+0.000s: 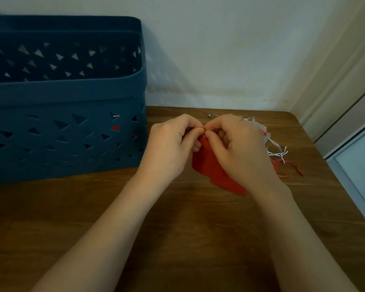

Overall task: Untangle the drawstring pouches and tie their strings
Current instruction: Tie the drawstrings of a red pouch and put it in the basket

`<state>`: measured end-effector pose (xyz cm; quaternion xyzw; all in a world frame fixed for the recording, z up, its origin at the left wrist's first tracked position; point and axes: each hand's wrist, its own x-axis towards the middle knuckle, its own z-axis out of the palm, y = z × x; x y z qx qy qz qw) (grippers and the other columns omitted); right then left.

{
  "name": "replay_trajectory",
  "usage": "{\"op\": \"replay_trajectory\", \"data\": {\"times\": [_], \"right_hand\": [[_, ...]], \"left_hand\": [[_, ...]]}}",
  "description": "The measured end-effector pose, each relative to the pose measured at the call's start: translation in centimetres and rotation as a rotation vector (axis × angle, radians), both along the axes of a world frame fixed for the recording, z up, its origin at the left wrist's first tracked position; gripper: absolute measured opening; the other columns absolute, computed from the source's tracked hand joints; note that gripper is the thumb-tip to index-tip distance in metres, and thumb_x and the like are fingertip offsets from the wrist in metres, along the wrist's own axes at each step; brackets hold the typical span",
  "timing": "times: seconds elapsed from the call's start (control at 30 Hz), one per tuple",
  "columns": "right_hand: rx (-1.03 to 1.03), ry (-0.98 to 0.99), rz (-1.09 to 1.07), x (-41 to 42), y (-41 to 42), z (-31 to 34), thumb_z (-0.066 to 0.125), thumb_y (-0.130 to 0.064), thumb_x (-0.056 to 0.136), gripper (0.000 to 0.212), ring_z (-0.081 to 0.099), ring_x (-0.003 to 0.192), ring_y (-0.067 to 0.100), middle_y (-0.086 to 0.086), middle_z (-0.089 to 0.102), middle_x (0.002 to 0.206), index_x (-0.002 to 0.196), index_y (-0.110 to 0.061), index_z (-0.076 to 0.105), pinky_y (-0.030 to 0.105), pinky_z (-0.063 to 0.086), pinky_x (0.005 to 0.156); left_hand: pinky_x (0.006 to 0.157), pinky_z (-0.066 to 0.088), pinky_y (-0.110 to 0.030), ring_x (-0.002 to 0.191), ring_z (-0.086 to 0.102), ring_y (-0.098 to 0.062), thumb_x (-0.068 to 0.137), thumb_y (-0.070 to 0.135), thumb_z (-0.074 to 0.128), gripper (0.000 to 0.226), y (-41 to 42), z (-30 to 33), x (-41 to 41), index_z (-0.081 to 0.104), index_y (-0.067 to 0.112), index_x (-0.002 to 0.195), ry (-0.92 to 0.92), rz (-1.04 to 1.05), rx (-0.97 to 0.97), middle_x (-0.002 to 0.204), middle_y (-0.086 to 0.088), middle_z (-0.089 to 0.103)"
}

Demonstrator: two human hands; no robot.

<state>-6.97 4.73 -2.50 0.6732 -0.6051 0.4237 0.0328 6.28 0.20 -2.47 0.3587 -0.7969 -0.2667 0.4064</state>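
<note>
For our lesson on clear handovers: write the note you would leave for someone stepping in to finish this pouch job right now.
Left hand and right hand: both pinch the red string at the top of the red pouch, which hangs down to the wooden table.
Behind the right hand: a pile of white pouches with loose white strings and red strings.
Blue basket at left shows red through its holes.
Done: cannot tell whether any knot is finished.
Left: tie this string, then untangle the pile.

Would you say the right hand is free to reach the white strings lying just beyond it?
Probably not yet: the right hand is pinching the red pouch string with the left hand. The white strings lie unobstructed.
</note>
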Motion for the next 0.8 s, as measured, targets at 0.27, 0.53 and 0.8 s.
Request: {"op": "replay_trajectory", "data": {"times": [0.27,0.53,0.8], "right_hand": [[0.233,-0.423,0.169,-0.4,0.2,0.4,0.050,-0.020,0.083,0.010,0.052,0.060,0.006,-0.010,0.056,0.066,0.078,-0.027,0.056,0.027,0.044,0.062],[0.323,-0.828,0.262,0.0,0.3,0.5,0.051,0.004,0.090,0.020,0.051,0.058,0.001,0.000,0.056,0.066,0.078,-0.010,0.059,0.015,0.045,0.059],[0.308,-0.981,0.219,-0.1,-0.2,0.0,0.053,0.003,0.089,0.021,0.057,0.067,0.013,0.003,0.063,0.071,0.078,-0.011,0.063,0.027,0.051,0.070]], "left_hand": [[0.066,0.047,-0.020,0.073,0.057,-0.006,0.090,0.011,0.058,0.008,-0.1,-0.5,-0.3,0.067,0.010,0.091,0.029,-0.012,-0.157,0.076,0.002,0.063],[0.067,0.048,-0.018,0.074,0.056,-0.003,0.089,0.009,0.061,0.003,-0.1,-1.2,-0.5,0.063,0.009,0.091,0.086,0.040,-0.208,0.081,0.005,0.061],[0.075,0.045,-0.006,0.086,0.054,0.000,0.086,0.015,0.065,0.012,-0.2,-1.7,-0.8,0.068,0.007,0.095,0.047,0.016,-0.278,0.091,0.009,0.058]]}}
